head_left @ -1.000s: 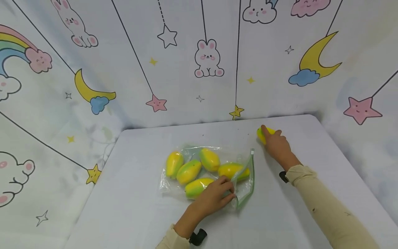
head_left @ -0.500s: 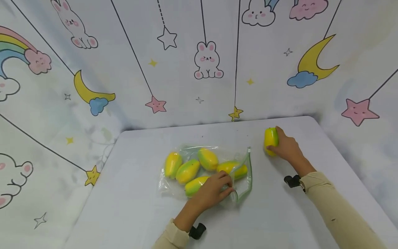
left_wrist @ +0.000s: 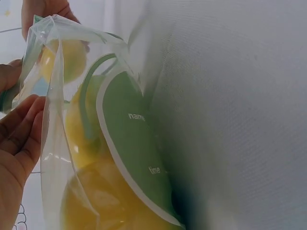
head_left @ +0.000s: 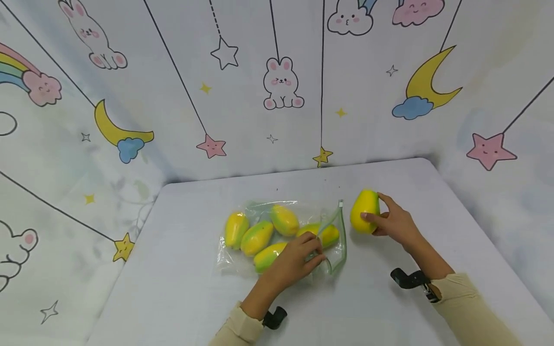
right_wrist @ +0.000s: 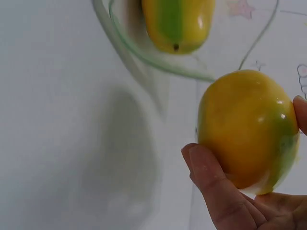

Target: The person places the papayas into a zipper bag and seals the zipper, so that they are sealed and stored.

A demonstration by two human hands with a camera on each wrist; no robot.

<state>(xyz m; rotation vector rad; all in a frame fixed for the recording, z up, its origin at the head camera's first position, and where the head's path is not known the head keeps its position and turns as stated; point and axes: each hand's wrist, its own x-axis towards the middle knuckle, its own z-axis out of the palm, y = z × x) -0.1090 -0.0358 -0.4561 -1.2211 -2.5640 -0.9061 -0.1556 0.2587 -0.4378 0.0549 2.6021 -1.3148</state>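
A clear zip bag (head_left: 229, 262) with a green seal lies on the table, with several yellow-green papayas (head_left: 257, 238) inside. At its mouth my left hand (head_left: 289, 263) pinches the bag's edge, and the mouth gapes to the right. In the left wrist view the thumb (left_wrist: 8, 75) and fingers meet at the plastic, beside a green label reading "name" and "time". Just right of the mouth, my right hand (head_left: 396, 223) grips another papaya (head_left: 363, 211) between thumb and fingers. That papaya (right_wrist: 247, 129) is held off the table, its shadow falling on the white surface.
White cloth covers the table (head_left: 182, 298). A patterned backdrop (head_left: 242, 105) with rabbits, moons and stars rises behind and along both sides. Each wrist wears a black camera mount (head_left: 409, 278).
My right hand has picked the papaya up from the far right of the table and brought it nearer, left toward the bag's mouth. My left hand keeps its pinch on the bag.
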